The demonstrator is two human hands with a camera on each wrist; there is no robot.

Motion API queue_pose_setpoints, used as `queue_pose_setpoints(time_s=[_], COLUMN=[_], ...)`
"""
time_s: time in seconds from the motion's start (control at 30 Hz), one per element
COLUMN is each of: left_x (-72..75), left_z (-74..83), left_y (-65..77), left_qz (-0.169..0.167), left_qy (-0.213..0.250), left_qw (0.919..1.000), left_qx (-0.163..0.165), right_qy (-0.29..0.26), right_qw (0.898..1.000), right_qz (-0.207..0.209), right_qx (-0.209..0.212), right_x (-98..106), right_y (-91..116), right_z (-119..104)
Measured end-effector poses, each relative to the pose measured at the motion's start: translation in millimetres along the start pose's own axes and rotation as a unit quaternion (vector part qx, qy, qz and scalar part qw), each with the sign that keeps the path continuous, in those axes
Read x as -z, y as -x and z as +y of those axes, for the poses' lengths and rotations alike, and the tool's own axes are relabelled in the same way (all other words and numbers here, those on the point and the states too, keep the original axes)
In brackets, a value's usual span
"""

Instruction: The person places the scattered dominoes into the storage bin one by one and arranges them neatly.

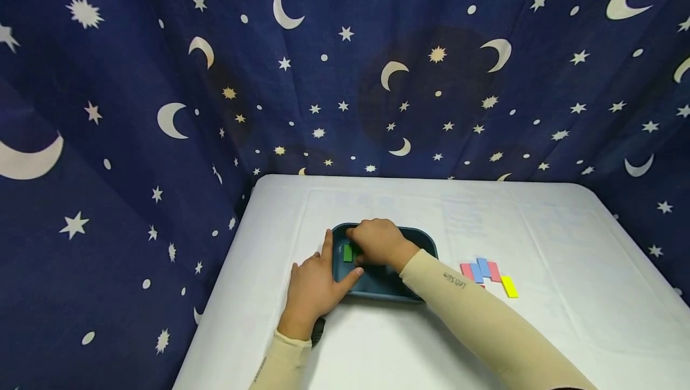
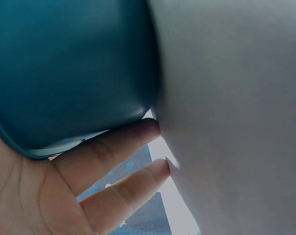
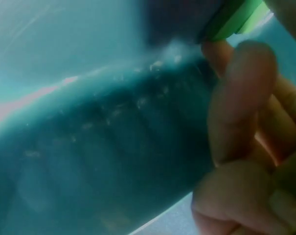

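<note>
A dark teal tray (image 1: 377, 285) with raised walls stands on the table. My left hand (image 1: 314, 285) lies at its left front corner, index finger straight along the left side and thumb reaching over the front rim. In the left wrist view, two fingers (image 2: 123, 193) lie straight beside the tray's outer wall (image 2: 74, 68). My right hand (image 1: 380, 240) reaches inside the tray with curled fingers and pinches a green block (image 1: 356, 250), partly hidden by the hand. Just left of it lies another green block (image 1: 347, 253). Green also shows at the fingertips in the blurred right wrist view.
Right of the tray, several flat blocks lie on the white table (image 1: 550, 246): pink (image 1: 495, 271), blue (image 1: 483, 267) and yellow (image 1: 509, 287). The right forearm passes close in front of them. A dark blue curtain (image 1: 377, 114) with moons and stars hangs behind the table and at its sides.
</note>
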State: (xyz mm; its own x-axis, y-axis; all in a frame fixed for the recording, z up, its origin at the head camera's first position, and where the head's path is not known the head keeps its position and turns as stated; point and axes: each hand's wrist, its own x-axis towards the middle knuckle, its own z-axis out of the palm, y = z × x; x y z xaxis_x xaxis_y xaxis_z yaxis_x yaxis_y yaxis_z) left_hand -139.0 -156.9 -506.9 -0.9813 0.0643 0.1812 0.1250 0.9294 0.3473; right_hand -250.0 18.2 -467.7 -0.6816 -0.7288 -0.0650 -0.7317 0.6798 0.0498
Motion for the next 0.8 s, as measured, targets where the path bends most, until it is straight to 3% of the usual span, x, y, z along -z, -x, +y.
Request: queue_pose_setpoints(time_s=[0.8], left_x=[0.7], left_z=[0.4], left_y=[1.9], left_qz=[0.011], left_qy=[0.014], left_qw=[0.9998], left_qx=[-0.007], right_qy=[-0.025], right_qw=[1.0], right_qz=[-0.004], right_qx=[-0.005], right_x=[0.3], right_y=[-3.5], right_z=[-5.4])
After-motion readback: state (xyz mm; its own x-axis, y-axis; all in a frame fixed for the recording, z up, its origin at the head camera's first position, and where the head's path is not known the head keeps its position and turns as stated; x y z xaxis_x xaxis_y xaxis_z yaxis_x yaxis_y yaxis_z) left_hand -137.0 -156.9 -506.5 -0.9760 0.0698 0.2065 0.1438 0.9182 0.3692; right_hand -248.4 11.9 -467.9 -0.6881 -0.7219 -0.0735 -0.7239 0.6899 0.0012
